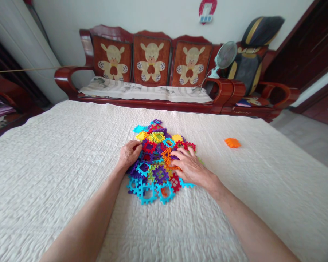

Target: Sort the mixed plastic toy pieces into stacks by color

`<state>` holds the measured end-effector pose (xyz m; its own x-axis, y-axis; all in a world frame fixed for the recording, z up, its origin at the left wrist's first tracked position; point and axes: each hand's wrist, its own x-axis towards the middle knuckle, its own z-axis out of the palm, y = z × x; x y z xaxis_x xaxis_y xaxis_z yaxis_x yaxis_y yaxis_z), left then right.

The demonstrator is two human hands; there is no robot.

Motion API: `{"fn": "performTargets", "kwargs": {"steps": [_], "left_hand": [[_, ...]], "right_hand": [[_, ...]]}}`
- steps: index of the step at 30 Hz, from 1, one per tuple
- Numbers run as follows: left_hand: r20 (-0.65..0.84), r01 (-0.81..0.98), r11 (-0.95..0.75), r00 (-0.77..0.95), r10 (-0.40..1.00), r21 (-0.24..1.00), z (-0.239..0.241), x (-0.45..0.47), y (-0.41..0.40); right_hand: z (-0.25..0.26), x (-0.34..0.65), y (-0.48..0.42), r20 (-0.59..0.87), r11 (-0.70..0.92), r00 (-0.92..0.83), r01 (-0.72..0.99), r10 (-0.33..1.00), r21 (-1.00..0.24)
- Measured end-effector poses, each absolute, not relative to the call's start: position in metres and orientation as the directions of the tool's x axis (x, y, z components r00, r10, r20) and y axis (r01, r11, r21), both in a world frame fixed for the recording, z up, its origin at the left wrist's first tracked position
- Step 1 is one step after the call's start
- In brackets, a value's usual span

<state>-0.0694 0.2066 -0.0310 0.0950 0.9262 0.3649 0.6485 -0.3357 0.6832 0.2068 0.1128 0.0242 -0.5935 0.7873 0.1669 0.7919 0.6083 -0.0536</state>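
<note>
A heap of interlocking plastic building pieces lies on the white quilted cover, in blue, purple, red, yellow, green and orange. Many pieces are square frames with toothed edges, some with window bars. At the heap's left edge is my left hand, its fingers curled together and their tips hidden among purple pieces. Over the right side spreads my right hand, fingers apart and bent, touching an orange toothed piece. A small orange stack of pieces sits by itself to the right.
The quilted cover spreads over the broad surface around the heap. Behind it stands a dark red wooden sofa with bear-patterned cushions. A small fan stands near its right arm, beside a black and yellow seat.
</note>
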Motion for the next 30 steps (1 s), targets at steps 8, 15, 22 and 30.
{"fn": "performTargets", "kwargs": {"steps": [8,15,22,30], "left_hand": [[0.344,0.653,-0.319,0.094,0.934,0.687,-0.028,-0.069,0.206],[0.344,0.65,-0.319,0.093,0.934,0.69,-0.029,-0.07,0.206],[0.326,0.678,-0.292,0.082,0.942,0.674,-0.032,-0.071,0.208],[0.314,0.692,-0.283,0.085,0.946,0.664,-0.031,-0.072,0.208]], "right_hand": [[0.04,0.218,0.127,0.236,0.558,-0.51,0.696,0.827,-0.451],[0.035,0.267,0.153,0.174,0.219,-0.136,0.685,0.975,-0.694],[0.021,0.322,0.165,0.112,-0.047,0.113,0.88,0.987,-0.472],[0.017,0.328,0.161,-0.039,-0.305,0.307,0.906,0.951,-0.295]]}}
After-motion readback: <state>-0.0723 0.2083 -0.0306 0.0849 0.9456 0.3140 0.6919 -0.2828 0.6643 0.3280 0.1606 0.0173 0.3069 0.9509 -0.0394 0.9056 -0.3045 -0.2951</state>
